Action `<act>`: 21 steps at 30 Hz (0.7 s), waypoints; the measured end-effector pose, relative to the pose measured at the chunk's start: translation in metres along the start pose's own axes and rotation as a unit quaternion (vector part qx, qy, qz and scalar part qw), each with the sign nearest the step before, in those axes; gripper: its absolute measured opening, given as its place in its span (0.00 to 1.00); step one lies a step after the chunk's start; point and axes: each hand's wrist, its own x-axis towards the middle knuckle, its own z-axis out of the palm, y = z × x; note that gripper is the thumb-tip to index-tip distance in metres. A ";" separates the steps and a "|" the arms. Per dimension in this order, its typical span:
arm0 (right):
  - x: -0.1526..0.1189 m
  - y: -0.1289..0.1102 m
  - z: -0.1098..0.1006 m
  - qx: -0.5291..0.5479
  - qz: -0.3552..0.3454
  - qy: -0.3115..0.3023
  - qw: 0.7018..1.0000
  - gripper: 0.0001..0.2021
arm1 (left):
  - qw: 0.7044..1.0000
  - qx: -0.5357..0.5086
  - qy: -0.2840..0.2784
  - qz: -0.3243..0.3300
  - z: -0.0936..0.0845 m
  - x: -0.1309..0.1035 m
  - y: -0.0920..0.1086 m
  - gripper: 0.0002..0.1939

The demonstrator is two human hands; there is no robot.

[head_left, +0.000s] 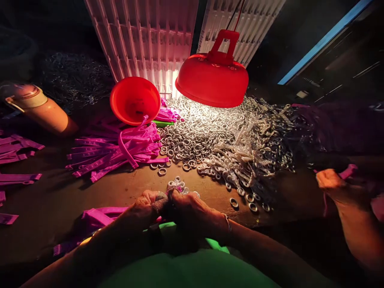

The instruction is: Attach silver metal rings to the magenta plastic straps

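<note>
Both of my hands meet low in the middle of the view, close to the table's front edge. My left hand (pixel 145 206) has its fingers closed, with grey wrapping on a fingertip. My right hand (pixel 193 208) is closed against it, a bracelet round the wrist. A bit of pink shows at the fingertips, but what they grip is too small and dark to make out. Just beyond them lies a small group of white rings (pixel 177 184). Pink straps (pixel 103 216) lie beside my left forearm.
A red lamp (pixel 213 82) hangs over a heap of rings (pixel 195 132) and clear strips (pixel 237 160). Left stand a red bowl (pixel 135 100), piled pink straps (pixel 114 152) and an orange bottle (pixel 51 112). Another person's hand (pixel 333 182) holds pink material at right.
</note>
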 end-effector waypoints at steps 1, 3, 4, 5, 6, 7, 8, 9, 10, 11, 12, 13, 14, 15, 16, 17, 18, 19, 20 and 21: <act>0.002 0.004 -0.002 -0.054 -0.021 0.002 0.998 0.03 | 0.999 0.034 0.019 0.021 -0.001 0.004 0.000 0.19; 0.004 0.015 -0.008 -0.160 -0.073 0.025 0.984 0.05 | 0.991 0.115 0.039 0.063 -0.003 0.012 -0.003 0.19; 0.005 0.022 -0.012 -0.200 -0.098 0.043 0.974 0.05 | 0.984 0.156 0.045 0.078 -0.003 0.015 -0.005 0.19; 0.004 0.030 -0.017 -0.239 -0.118 0.064 0.962 0.05 | 0.975 0.195 0.053 0.090 -0.002 0.017 -0.008 0.19; 0.004 0.039 -0.023 -0.273 -0.131 0.095 0.948 0.05 | 0.966 0.231 0.060 0.100 -0.001 0.018 -0.011 0.19; 0.004 0.049 -0.031 -0.305 -0.128 0.123 0.936 0.06 | 0.956 0.263 0.065 0.109 0.000 0.018 -0.012 0.19; 0.004 0.060 -0.039 -0.335 -0.115 0.161 0.921 0.07 | 0.948 0.288 0.066 0.117 0.000 0.017 -0.013 0.19; 0.004 0.073 -0.047 -0.368 -0.098 0.211 0.900 0.08 | 0.943 0.301 0.064 0.125 0.000 0.016 -0.013 0.20; 0.005 0.086 -0.055 -0.407 -0.089 0.250 0.874 0.10 | 0.939 0.307 0.069 0.139 -0.001 0.015 -0.012 0.20; 0.007 0.099 -0.063 -0.452 -0.063 0.269 0.848 0.11 | 0.937 0.303 0.082 0.154 -0.005 0.014 -0.009 0.21; 0.008 0.110 -0.069 -0.491 -0.042 0.277 0.825 0.12 | 0.934 0.296 0.105 0.169 -0.011 0.014 -0.005 0.21; 0.010 0.120 -0.075 -0.523 -0.027 0.275 0.807 0.13 | 0.924 0.294 0.151 0.191 -0.020 0.014 0.000 0.20; 0.011 0.127 -0.078 -0.542 -0.021 0.257 0.800 0.12 | 0.905 0.297 0.216 0.213 -0.032 0.015 0.007 0.17; 0.012 0.132 -0.081 -0.551 -0.021 0.248 0.796 0.11 | 0.880 0.304 0.280 0.232 -0.046 0.017 0.015 0.14; 0.012 0.134 -0.081 -0.554 -0.026 0.242 0.796 0.10 | 0.824 0.326 0.382 0.262 -0.061 0.019 0.024 0.11; 0.011 0.135 -0.081 -0.552 -0.037 0.243 0.797 0.08 | 0.788 0.337 0.438 0.271 -0.077 0.022 0.033 0.12; 0.010 0.134 -0.080 -0.548 -0.049 0.251 0.797 0.08 | 0.765 0.343 0.471 0.274 -0.093 0.024 0.042 0.15; 0.010 0.133 -0.079 -0.540 -0.059 0.262 0.798 0.08 | 0.743 0.355 0.500 0.266 -0.107 0.027 0.051 0.18; 0.009 0.132 -0.077 -0.527 -0.065 0.275 0.801 0.08 | 0.723 0.380 0.528 0.233 -0.119 0.030 0.060 0.20; 0.008 0.132 -0.076 -0.510 -0.064 0.290 0.807 0.09 | 0.723 0.388 0.534 0.203 -0.128 0.033 0.067 0.20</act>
